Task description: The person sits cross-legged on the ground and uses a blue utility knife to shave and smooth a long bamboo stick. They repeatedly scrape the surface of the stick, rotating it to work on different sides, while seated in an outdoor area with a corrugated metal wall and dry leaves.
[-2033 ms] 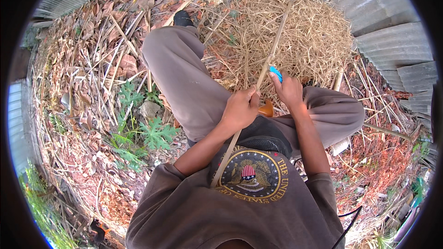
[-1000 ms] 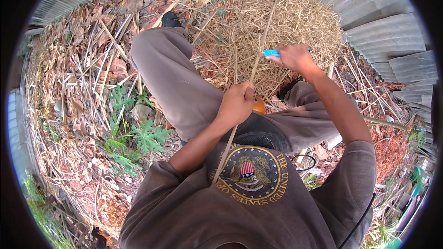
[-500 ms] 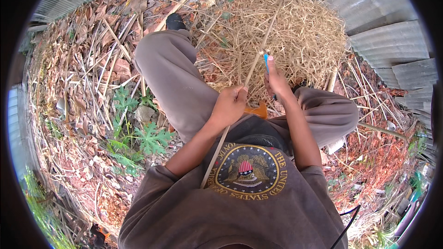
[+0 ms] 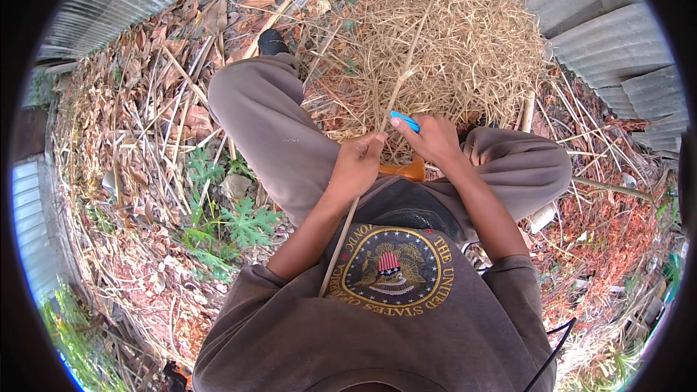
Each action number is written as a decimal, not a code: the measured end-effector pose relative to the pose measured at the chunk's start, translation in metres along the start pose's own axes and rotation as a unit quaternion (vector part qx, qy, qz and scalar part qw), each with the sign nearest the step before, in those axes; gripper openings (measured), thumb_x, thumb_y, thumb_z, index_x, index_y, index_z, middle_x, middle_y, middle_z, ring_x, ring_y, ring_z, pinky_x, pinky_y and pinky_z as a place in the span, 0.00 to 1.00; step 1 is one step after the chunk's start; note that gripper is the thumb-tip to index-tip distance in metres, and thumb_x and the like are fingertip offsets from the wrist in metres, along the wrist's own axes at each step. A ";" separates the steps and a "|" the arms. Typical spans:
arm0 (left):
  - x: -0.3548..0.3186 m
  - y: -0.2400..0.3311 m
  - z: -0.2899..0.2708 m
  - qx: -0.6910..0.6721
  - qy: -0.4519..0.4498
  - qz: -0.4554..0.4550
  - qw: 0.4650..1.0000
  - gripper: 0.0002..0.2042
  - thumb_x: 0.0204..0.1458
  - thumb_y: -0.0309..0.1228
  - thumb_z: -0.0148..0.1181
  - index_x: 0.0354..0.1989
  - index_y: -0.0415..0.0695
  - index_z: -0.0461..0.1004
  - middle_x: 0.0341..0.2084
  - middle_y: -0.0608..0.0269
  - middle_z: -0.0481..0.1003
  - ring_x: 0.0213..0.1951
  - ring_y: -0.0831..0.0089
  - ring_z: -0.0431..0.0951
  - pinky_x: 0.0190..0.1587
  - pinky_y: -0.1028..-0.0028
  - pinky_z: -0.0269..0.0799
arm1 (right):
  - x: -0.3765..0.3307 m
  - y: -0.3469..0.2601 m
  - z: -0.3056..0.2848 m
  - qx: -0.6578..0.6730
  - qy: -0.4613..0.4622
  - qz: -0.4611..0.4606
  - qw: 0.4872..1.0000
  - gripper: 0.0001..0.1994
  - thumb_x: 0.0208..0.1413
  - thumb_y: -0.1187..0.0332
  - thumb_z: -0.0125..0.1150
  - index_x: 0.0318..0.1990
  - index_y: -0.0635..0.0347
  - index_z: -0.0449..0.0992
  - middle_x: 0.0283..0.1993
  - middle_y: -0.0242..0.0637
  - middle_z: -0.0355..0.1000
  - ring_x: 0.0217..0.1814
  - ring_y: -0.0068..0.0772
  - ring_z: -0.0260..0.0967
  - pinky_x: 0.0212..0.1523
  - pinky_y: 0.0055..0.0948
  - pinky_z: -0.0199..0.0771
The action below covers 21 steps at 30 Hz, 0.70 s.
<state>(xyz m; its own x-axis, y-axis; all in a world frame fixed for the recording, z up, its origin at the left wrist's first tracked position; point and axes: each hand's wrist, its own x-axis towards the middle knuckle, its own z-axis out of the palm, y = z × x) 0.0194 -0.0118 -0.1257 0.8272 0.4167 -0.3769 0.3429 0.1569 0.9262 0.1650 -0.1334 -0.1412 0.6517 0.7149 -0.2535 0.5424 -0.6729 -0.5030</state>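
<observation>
One long, thin stick (image 4: 397, 94) runs through the closed grip of the left hand (image 4: 357, 163) while the right hand (image 4: 432, 139) grasps a blue tool (image 4: 404, 121), dry straw (image 4: 483, 51) beyond.

Yellow capital lettering (image 4: 398, 312) rings round eagle emblem (image 4: 390, 270) on brown shirt (image 4: 435, 352).

the strip (image 4: 401, 81) in the left hand (image 4: 356, 167) is pale tan; the handle (image 4: 404, 121) in the right hand (image 4: 433, 139) is bright blue. just below the right hand, a partly hidden object (image 4: 415, 168) is orange. nearer the body than both hands, the faded brown t-shirt (image 4: 443, 352) bears a round dark emblem (image 4: 390, 268) ringed in gold, with white stars and a red-and-white striped shield (image 4: 388, 262). beyond the right hand, the shavings (image 4: 479, 51) are straw-yellow; left of the left hand, the lobed leaf (image 4: 249, 221) is green.
</observation>
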 end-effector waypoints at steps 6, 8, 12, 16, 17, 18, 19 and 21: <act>-0.002 0.006 -0.003 0.006 0.004 -0.021 1.000 0.13 0.63 0.31 0.48 0.34 0.33 0.74 0.15 0.75 0.58 0.22 0.86 0.55 0.23 0.78 0.55 | 0.008 0.010 0.004 -0.027 0.035 -0.010 0.999 0.38 0.53 0.31 0.45 0.19 0.62 0.77 0.16 0.50 0.70 0.23 0.54 0.73 0.27 0.48 0.71; -0.003 0.007 -0.003 0.017 0.001 -0.017 1.000 0.13 0.63 0.31 0.48 0.37 0.33 0.74 0.16 0.76 0.58 0.22 0.87 0.56 0.23 0.79 0.54 | 0.009 0.012 0.002 -0.031 0.028 -0.008 0.999 0.38 0.53 0.31 0.45 0.20 0.62 0.77 0.16 0.50 0.70 0.23 0.54 0.73 0.27 0.48 0.72; -0.002 -0.001 -0.008 0.084 -0.002 0.020 0.996 0.15 0.63 0.32 0.47 0.46 0.33 0.76 0.17 0.77 0.62 0.23 0.87 0.58 0.25 0.81 0.56 | 0.009 0.010 -0.002 -0.046 0.023 -0.053 0.997 0.38 0.53 0.31 0.44 0.21 0.62 0.78 0.16 0.50 0.71 0.23 0.52 0.74 0.27 0.47 0.73; -0.004 0.004 0.002 0.081 0.016 0.035 0.996 0.12 0.63 0.30 0.47 0.29 0.34 0.68 0.15 0.68 0.60 0.21 0.83 0.56 0.23 0.74 0.56 | 0.025 0.022 -0.008 -0.093 0.041 -0.081 0.992 0.35 0.54 0.32 0.45 0.21 0.59 0.78 0.16 0.49 0.69 0.23 0.53 0.73 0.27 0.48 0.72; -0.005 0.003 0.002 0.096 0.017 0.044 0.994 0.12 0.62 0.30 0.47 0.29 0.35 0.68 0.14 0.65 0.61 0.20 0.80 0.57 0.23 0.72 0.57 | 0.027 0.023 -0.008 -0.102 0.038 -0.080 0.991 0.35 0.53 0.32 0.45 0.22 0.59 0.78 0.16 0.49 0.70 0.24 0.52 0.73 0.27 0.48 0.73; -0.005 0.002 0.002 0.110 0.018 0.052 0.992 0.12 0.62 0.30 0.47 0.29 0.35 0.68 0.14 0.61 0.62 0.20 0.77 0.58 0.24 0.70 0.58 | 0.028 0.025 -0.007 -0.112 0.035 -0.079 0.990 0.35 0.53 0.32 0.46 0.22 0.59 0.78 0.17 0.48 0.71 0.24 0.52 0.73 0.28 0.48 0.73; -0.005 0.001 0.001 0.124 0.020 0.060 0.990 0.11 0.62 0.30 0.47 0.29 0.35 0.68 0.14 0.58 0.63 0.19 0.74 0.59 0.24 0.68 0.59 | 0.030 0.026 -0.006 -0.121 0.031 -0.078 0.989 0.35 0.53 0.31 0.46 0.22 0.59 0.79 0.17 0.48 0.71 0.24 0.52 0.74 0.28 0.48 0.73; -0.003 0.004 0.003 0.140 0.019 0.060 0.988 0.11 0.61 0.31 0.47 0.30 0.35 0.68 0.15 0.52 0.64 0.19 0.67 0.61 0.25 0.66 0.60 | 0.036 0.028 -0.011 -0.137 0.028 -0.071 0.988 0.36 0.52 0.30 0.46 0.23 0.58 0.79 0.18 0.48 0.71 0.24 0.52 0.74 0.28 0.48 0.73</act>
<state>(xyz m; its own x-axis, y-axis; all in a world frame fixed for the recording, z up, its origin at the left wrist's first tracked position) 0.0193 -0.0154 -0.1207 0.8535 0.4522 -0.2589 0.3581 -0.1481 0.9219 0.2092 -0.1287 -0.1552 0.5830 0.7991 -0.1471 0.7482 -0.5986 -0.2861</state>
